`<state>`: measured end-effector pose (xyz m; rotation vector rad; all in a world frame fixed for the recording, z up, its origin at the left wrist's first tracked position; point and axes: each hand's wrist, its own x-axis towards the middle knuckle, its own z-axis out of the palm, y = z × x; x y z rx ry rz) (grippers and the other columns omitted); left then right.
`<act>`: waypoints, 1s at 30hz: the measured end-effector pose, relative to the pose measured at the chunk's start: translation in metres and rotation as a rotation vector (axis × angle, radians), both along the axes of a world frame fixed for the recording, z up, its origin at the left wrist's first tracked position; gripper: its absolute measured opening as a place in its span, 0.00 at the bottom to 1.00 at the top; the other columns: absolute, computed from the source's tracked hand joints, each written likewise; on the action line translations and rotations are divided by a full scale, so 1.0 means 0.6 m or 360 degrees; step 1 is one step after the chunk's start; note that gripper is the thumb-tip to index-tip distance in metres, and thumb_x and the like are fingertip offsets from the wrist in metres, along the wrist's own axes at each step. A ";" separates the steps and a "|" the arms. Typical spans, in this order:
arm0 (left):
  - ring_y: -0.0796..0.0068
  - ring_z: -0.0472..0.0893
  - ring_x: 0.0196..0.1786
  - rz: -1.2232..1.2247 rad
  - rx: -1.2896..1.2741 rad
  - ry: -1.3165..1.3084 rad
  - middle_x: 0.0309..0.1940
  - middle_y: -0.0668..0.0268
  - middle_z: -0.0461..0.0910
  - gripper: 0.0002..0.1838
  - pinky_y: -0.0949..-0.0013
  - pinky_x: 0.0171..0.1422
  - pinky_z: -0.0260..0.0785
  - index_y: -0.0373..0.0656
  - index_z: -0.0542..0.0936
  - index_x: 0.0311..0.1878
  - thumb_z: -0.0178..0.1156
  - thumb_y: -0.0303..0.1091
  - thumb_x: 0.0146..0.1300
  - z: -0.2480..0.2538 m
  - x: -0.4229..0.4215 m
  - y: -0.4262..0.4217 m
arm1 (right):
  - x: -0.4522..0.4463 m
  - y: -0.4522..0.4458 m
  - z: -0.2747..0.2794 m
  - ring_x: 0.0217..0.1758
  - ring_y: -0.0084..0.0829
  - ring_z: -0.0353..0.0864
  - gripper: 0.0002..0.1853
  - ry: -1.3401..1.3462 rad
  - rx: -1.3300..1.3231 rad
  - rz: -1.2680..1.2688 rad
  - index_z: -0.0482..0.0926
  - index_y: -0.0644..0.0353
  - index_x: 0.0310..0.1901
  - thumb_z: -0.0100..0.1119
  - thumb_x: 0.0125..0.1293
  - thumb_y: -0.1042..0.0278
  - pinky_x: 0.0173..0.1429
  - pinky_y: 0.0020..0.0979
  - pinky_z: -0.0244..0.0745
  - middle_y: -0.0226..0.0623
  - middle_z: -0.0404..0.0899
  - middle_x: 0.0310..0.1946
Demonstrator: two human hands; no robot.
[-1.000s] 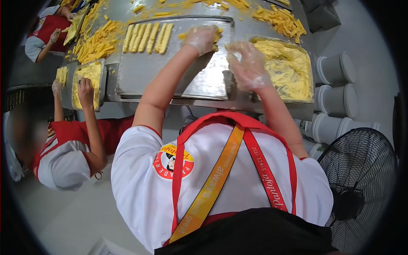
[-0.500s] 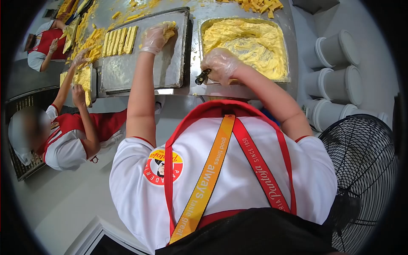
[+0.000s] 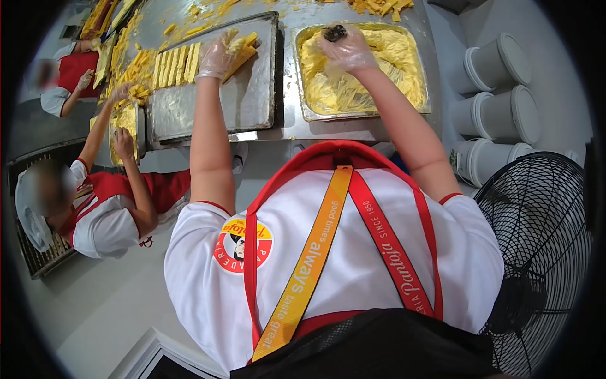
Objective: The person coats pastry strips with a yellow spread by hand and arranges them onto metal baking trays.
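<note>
My left hand (image 3: 216, 58), in a clear glove, is over a metal baking tray (image 3: 189, 117), at the right end of a row of yellow cream-coated sticks (image 3: 177, 66). Its fingers are closed around a yellow stick, partly hidden by the hand. More yellow sticks (image 3: 243, 58) lie slanted just right of it. My right hand (image 3: 351, 52), gloved too, grips a black-handled tool (image 3: 334, 33) above a rectangular metal pan (image 3: 309, 115) of pale yellow cream (image 3: 398, 69). The tool's working end is hidden.
Loose yellow sticks (image 3: 136, 66) lie along the steel table (image 3: 284, 129), with more at its far edge. Two co-workers in red aprons (image 3: 142, 189) stand to the left. White buckets (image 3: 505, 114) and a black fan (image 3: 536, 265) stand at right.
My left hand has moved left to the row's end, uncovering slanted sticks. My right hand has moved from the pan's near left edge to over its far part, with the tool.
</note>
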<state>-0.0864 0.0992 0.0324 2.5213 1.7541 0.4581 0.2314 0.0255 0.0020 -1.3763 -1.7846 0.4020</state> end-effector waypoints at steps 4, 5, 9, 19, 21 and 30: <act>0.58 0.79 0.48 0.0028 -0.0102 -0.0007 0.47 0.56 0.79 0.26 0.60 0.50 0.71 0.49 0.77 0.51 0.67 0.50 0.50 -0.020 -0.027 0.039 | 0.018 0.025 -0.001 0.31 0.34 0.78 0.12 -0.0268 -0.0699 -0.0255 0.77 0.58 0.33 0.55 0.59 0.57 0.39 0.36 0.76 0.38 0.80 0.28; 0.58 0.79 0.48 -0.0021 -0.0073 0.0079 0.47 0.56 0.79 0.25 0.60 0.51 0.71 0.49 0.77 0.51 0.66 0.49 0.51 -0.018 -0.026 0.045 | 0.026 0.024 0.003 0.30 0.32 0.78 0.11 -0.0226 -0.0805 -0.0309 0.77 0.57 0.33 0.56 0.59 0.58 0.39 0.35 0.76 0.37 0.79 0.27; 0.57 0.77 0.51 -0.0082 -0.0160 0.0314 0.48 0.56 0.79 0.24 0.58 0.55 0.68 0.48 0.77 0.52 0.65 0.43 0.51 0.015 0.047 0.035 | 0.026 -0.034 0.008 0.28 0.36 0.77 0.14 -0.0059 0.0082 -0.0370 0.75 0.61 0.33 0.57 0.59 0.56 0.39 0.34 0.76 0.39 0.77 0.25; 0.55 0.78 0.49 -0.0234 0.0106 0.0307 0.45 0.56 0.80 0.14 0.56 0.51 0.71 0.50 0.78 0.48 0.59 0.41 0.59 0.059 0.083 0.043 | 0.047 -0.022 0.006 0.25 0.34 0.76 0.12 -0.0062 -0.0054 -0.0327 0.76 0.60 0.32 0.62 0.56 0.59 0.37 0.35 0.75 0.37 0.78 0.25; 0.59 0.77 0.50 -0.0569 0.0270 0.0336 0.46 0.59 0.79 0.15 0.59 0.53 0.70 0.51 0.77 0.51 0.57 0.33 0.58 0.129 0.110 -0.021 | 0.033 -0.052 0.016 0.28 0.34 0.77 0.12 -0.0238 0.0377 -0.0215 0.78 0.59 0.35 0.61 0.57 0.59 0.39 0.35 0.75 0.34 0.80 0.28; 0.54 0.79 0.38 -0.0954 0.0170 -0.0900 0.36 0.55 0.81 0.12 0.59 0.42 0.73 0.45 0.79 0.46 0.57 0.34 0.60 0.008 0.172 -0.115 | 0.108 -0.047 0.001 0.33 0.43 0.78 0.16 -0.0183 -0.0070 -0.0453 0.78 0.63 0.35 0.61 0.58 0.56 0.41 0.37 0.74 0.44 0.79 0.28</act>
